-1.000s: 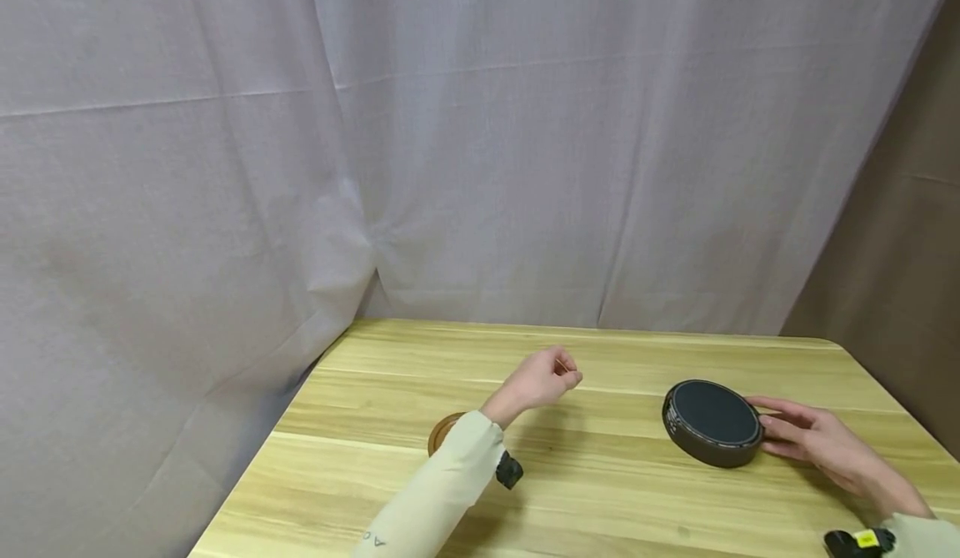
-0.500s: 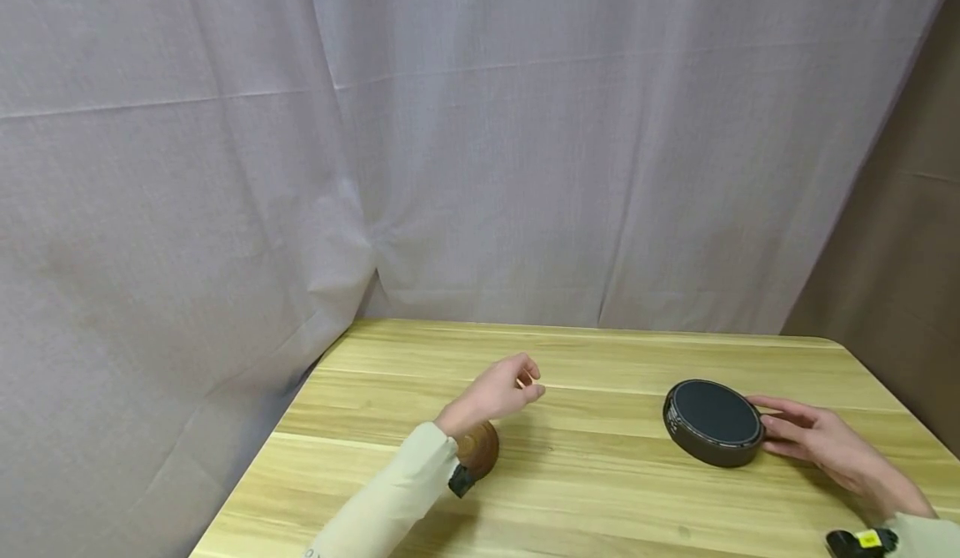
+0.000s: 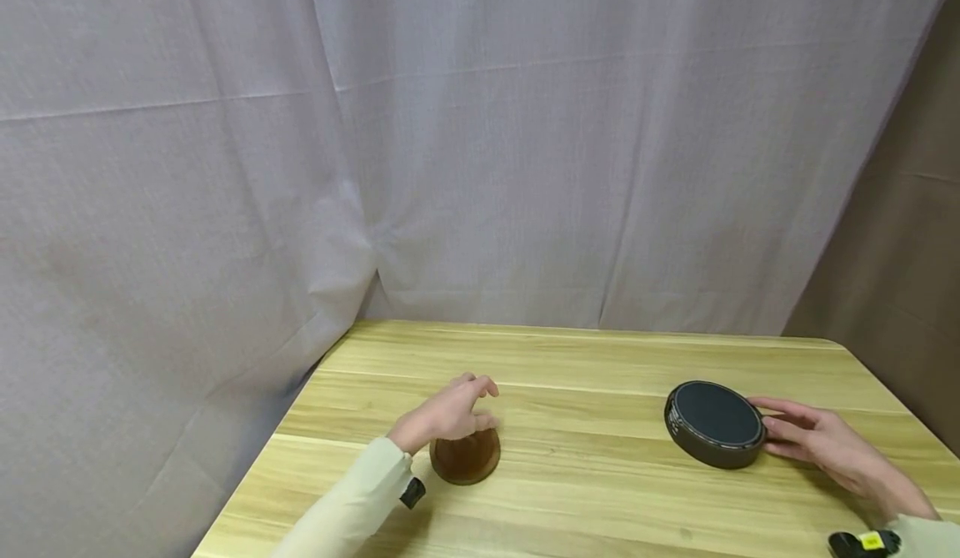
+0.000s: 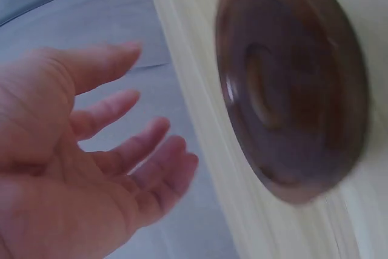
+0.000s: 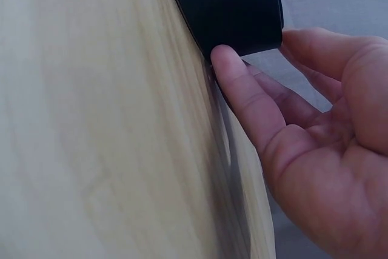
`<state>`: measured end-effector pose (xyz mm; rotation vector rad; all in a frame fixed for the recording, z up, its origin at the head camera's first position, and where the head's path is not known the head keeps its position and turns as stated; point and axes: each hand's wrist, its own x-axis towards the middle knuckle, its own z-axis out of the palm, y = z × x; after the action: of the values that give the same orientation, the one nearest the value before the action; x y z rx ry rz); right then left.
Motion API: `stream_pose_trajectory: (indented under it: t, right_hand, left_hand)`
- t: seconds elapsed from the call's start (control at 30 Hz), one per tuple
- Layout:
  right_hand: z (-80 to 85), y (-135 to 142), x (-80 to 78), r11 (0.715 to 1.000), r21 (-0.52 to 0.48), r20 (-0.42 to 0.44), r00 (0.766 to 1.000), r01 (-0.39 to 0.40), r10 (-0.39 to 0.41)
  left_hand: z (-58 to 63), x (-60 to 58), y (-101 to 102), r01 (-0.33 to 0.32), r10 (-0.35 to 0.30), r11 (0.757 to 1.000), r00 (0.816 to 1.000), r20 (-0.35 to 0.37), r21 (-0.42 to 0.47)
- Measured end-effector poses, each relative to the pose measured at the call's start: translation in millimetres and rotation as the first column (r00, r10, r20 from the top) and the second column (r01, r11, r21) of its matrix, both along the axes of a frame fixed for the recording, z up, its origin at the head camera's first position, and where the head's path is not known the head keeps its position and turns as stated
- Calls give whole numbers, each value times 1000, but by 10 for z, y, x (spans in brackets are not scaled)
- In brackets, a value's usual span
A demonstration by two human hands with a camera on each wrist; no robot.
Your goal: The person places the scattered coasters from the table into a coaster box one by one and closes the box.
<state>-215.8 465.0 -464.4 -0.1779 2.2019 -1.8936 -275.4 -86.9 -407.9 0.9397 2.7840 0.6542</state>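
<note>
A flat black cylinder (image 3: 714, 416) with a dark top and pale lettering on its side rests on the wooden table at the right. Fairly straight fingers of my right hand (image 3: 825, 441) touch its right side; in the right wrist view a fingertip (image 5: 227, 59) meets the lower edge of the black wall (image 5: 233, 7). Over at the left, my left hand (image 3: 450, 412) hovers above a round brown wooden piece (image 3: 467, 462), fingers spread and loosely bent around nothing. The left wrist view shows this glossy saucer-like piece (image 4: 294, 83) apart from the hand, with a raised central ring.
The light wood-grain table (image 3: 585, 491) ends at the back against a grey curtain (image 3: 510, 191). A brown cloth (image 3: 892, 266) hangs at the right. Both wrists wear small black devices, such as the left one (image 3: 412, 492).
My left hand has moved left and slightly down, its fingers opening, and now stands over the brown wooden piece, which its forearm partly covered before. The right hand and black cylinder stay in place.
</note>
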Motion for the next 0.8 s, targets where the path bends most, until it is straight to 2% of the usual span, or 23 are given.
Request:
stream_pose_trajectory:
  t: [0.17,0.37,0.57,0.8]
  right_hand:
    - [-3,7,4,1000,-18,-11,1000,-19,19]
    - [-3,12,-7,1000,-14,-16,1000,-9,9]
    - [-13,13,-9,1000,-8,-9,1000,-3,3]
    - [-29,20,-16,1000,-14,-27,1000,-9,8]
  left_hand:
    - [-59,61,-132,-11,6,992,999,-40,-124]
    - [-109,77,-261,-79,70,985,995,-65,-155]
    - [-153,91,-365,-143,144,970,990,-9,-197]
    - [-186,81,-446,-144,158,970,986,57,-197]
